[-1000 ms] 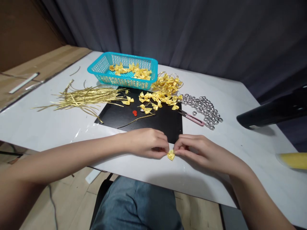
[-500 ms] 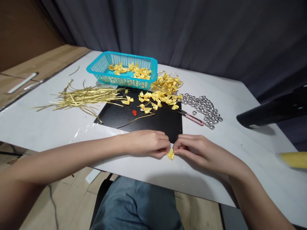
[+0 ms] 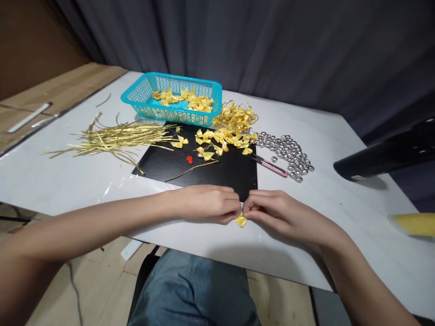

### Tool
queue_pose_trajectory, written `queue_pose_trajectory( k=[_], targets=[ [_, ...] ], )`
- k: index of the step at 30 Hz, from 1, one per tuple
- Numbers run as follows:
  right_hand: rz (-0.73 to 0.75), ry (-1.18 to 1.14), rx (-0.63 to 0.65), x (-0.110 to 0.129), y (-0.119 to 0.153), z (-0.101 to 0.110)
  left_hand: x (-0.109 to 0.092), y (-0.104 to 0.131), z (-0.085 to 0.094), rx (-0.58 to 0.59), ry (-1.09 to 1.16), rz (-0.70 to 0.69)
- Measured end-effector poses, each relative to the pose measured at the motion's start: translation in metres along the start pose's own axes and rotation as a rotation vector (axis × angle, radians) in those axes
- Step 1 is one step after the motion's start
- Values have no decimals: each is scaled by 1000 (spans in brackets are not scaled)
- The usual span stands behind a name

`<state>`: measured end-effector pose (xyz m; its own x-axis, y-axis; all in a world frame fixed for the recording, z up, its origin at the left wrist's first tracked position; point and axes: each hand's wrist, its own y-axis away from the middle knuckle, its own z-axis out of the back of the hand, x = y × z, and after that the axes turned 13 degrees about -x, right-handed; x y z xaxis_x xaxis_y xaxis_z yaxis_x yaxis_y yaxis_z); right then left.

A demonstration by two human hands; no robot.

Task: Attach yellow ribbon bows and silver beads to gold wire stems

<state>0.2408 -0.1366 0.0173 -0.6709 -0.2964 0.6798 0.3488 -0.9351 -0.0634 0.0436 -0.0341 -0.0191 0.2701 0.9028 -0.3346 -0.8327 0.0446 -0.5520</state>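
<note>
Near the table's front edge, a small yellow ribbon bow [image 3: 241, 221] is pinched between both hands. My left hand [image 3: 217, 203] has its fingers closed on the bow's left side. From the right, my right hand [image 3: 272, 209] grips it with thumb and fingertips. The fingers hide the bow's upper part. Just beyond them lies a black mat [image 3: 224, 179], bearing one gold cord [image 3: 192, 170], a small red piece [image 3: 189, 159] and several yellow bows [image 3: 220, 136].
A turquoise basket [image 3: 136, 97] holds yellow bows at the back. Gold cords [image 3: 118, 138] lie left. Silver beads [image 3: 288, 151] and pink-handled snips [image 3: 272, 167] are right of the mat. A black cylindrical object [image 3: 374, 156] and a yellow object [image 3: 416, 224] stand far right.
Both hands stay closed on the bow, with hardly any movement. The whole view has shifted very slightly.
</note>
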Motion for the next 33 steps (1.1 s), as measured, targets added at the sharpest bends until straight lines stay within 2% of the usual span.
queue_pose_trajectory(
  k=[5,12,33],
  targets=[
    [-58,1,26,2,2,3,1,-1,4,51,57,24],
    [-66,3,23,3,2,3,3,0,6,59,151,66],
    [-9,39,21,3,3,-2,0,-2,3,97,24,37]
  ],
)
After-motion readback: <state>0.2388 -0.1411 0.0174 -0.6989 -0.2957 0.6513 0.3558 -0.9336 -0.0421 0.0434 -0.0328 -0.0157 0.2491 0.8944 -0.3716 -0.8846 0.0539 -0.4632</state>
